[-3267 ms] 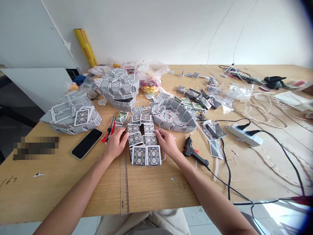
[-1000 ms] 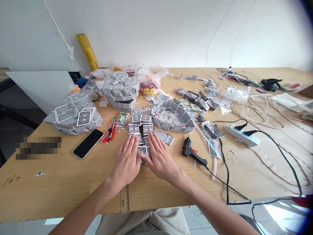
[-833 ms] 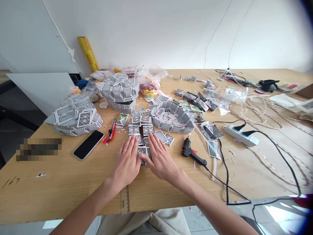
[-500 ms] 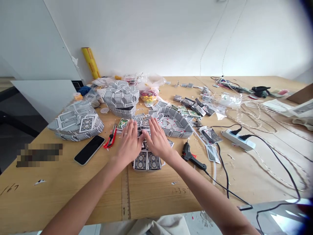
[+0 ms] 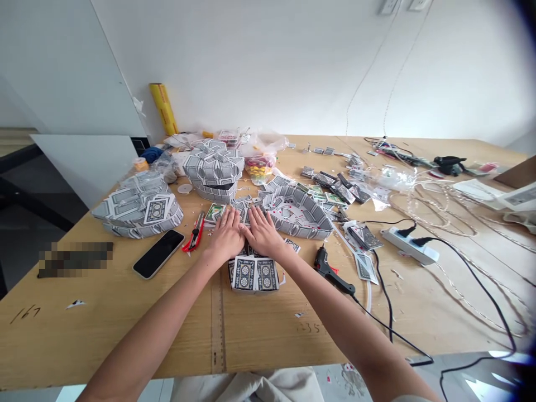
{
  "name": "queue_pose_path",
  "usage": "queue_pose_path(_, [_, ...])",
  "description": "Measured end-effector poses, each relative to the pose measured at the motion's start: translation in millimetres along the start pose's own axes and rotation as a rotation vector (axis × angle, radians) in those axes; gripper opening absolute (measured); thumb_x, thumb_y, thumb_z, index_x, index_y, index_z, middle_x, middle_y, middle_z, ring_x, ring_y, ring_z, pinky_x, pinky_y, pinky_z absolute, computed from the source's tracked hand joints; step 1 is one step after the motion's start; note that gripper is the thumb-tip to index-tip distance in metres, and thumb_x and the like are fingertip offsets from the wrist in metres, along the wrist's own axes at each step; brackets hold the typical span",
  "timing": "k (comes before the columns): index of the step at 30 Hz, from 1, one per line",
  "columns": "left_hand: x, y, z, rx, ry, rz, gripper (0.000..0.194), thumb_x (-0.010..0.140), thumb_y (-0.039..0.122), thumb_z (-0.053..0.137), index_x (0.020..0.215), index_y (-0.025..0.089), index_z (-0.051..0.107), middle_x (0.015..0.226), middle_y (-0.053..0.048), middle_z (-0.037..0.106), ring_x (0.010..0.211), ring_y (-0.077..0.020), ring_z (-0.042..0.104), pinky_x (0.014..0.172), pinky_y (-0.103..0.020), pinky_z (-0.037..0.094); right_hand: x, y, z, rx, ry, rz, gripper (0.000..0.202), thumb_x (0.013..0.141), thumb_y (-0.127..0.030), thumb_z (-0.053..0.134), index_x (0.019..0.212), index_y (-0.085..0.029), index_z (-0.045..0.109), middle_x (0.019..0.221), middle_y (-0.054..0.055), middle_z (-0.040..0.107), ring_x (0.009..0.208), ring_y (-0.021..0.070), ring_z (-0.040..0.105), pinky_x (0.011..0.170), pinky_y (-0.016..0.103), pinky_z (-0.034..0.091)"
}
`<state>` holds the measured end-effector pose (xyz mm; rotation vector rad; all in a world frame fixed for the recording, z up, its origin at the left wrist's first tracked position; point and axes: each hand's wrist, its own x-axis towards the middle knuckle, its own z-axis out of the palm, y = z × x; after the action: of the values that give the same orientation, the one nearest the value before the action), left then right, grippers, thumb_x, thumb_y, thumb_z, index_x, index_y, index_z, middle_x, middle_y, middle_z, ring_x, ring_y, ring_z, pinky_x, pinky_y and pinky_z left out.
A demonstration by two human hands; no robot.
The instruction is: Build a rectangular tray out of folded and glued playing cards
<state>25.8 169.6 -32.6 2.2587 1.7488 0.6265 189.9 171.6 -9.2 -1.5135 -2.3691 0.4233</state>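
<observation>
My left hand [image 5: 227, 238] and my right hand [image 5: 263, 233] lie flat side by side, palms down, on a piece covered in dark patterned playing cards [image 5: 255, 274]. Their thumbs meet near the middle, and the fingers point away from me. Two card backs show at the piece's near edge, while the hands hide its far part. Just beyond the right hand is an open tray made of cards [image 5: 299, 209], with red specks inside. A red utility knife [image 5: 195, 231] lies left of the left hand, and a black glue gun [image 5: 335, 272] rests to the right.
At left are a phone [image 5: 159, 254] and a lidded card box [image 5: 138, 206]. Another card box [image 5: 213, 167] stands behind, its lid ajar. A white power strip [image 5: 410, 244] with black cables, loose card stacks [image 5: 339, 187] and coiled cords spread across the right.
The camera view has shifted slightly. My hands have settled lower and flatter on the card piece, and the two card backs at its near edge sit differently, a little raised.
</observation>
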Motion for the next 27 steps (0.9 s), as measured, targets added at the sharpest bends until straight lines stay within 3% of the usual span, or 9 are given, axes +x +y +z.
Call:
queue_pose_path(4, [-1, -1, -8.7, -0.044, 0.041, 0.013, 0.068, 0.109, 0.044, 0.036, 0.164, 0.003, 0.037, 0.173, -0.028, 0.035, 0.164, -0.0365, 0.031, 0.132, -0.057, 0.031, -2, 4, -12, 0.214, 0.025, 0.006, 0.086, 0.110, -0.069, 0.014, 0.172, -0.013, 0.032, 0.179, 0.016, 0.024, 0.169, 0.0297, 0.015, 0.136, 0.057, 0.009])
queue_pose_path(8, [-21, -11, -27.2, -0.187, 0.247, 0.006, 0.059, 0.111, 0.048, 0.039, 0.157, 0.012, 0.045, 0.161, -0.024, 0.053, 0.154, -0.0337, 0.048, 0.125, -0.057, 0.041, -31, 16, -24, 0.533, 0.233, 0.049, 0.085, 0.109, -0.075, 0.017, 0.161, -0.018, 0.053, 0.169, 0.013, 0.050, 0.162, 0.0278, 0.038, 0.134, 0.050, 0.028])
queue_pose_path(11, [-40, -20, -37.1, -0.316, 0.171, -0.173, 0.051, 0.107, 0.049, 0.048, 0.144, 0.014, 0.057, 0.148, -0.023, 0.065, 0.134, -0.0345, 0.066, 0.116, -0.057, 0.049, -62, 27, -20, 0.697, 0.319, 0.191, 0.079, 0.106, -0.078, 0.026, 0.143, -0.023, 0.070, 0.143, 0.013, 0.073, 0.142, 0.0333, 0.062, 0.116, 0.052, 0.051])
queue_pose_path(14, [-53, -25, -38.3, -0.404, 0.071, -0.287, 0.046, 0.104, 0.052, 0.054, 0.131, 0.017, 0.066, 0.133, -0.019, 0.075, 0.119, -0.0349, 0.074, 0.107, -0.055, 0.055, -83, 34, -9, 0.850, 0.238, 0.328, 0.074, 0.101, -0.081, 0.039, 0.116, -0.020, 0.078, 0.114, 0.014, 0.081, 0.113, 0.0345, 0.075, 0.094, 0.049, 0.063])
queue_pose_path(17, [-59, -28, -34.0, -0.433, 0.059, -0.297, 0.041, 0.102, 0.056, 0.056, 0.117, 0.021, 0.072, 0.115, -0.014, 0.081, 0.111, -0.0342, 0.076, 0.099, -0.050, 0.059, -87, 37, -1, 0.949, 0.155, 0.379, 0.065, 0.096, -0.079, 0.052, 0.100, -0.019, 0.077, 0.099, 0.011, 0.080, 0.094, 0.0290, 0.077, 0.084, 0.043, 0.064])
queue_pose_path(21, [-61, -32, -28.9, -0.483, 0.052, -0.304, 0.041, 0.100, 0.060, 0.058, 0.100, 0.023, 0.075, 0.096, -0.010, 0.082, 0.099, -0.0331, 0.077, 0.086, -0.044, 0.062, -75, 40, 4, 0.941, 0.147, 0.383, 0.057, 0.090, -0.073, 0.062, 0.098, -0.018, 0.075, 0.087, 0.006, 0.078, 0.078, 0.0230, 0.073, 0.075, 0.038, 0.062])
queue_pose_path(27, [-64, -29, -29.7, -0.555, 0.009, -0.356, 0.044, 0.099, 0.063, 0.057, 0.093, 0.023, 0.075, 0.082, -0.008, 0.079, 0.088, -0.0316, 0.078, 0.075, -0.040, 0.062, -57, 48, 5, 0.858, 0.165, 0.439, 0.052, 0.088, -0.068, 0.066, 0.090, -0.017, 0.076, 0.072, 0.005, 0.073, 0.064, 0.0212, 0.068, 0.062, 0.033, 0.056])
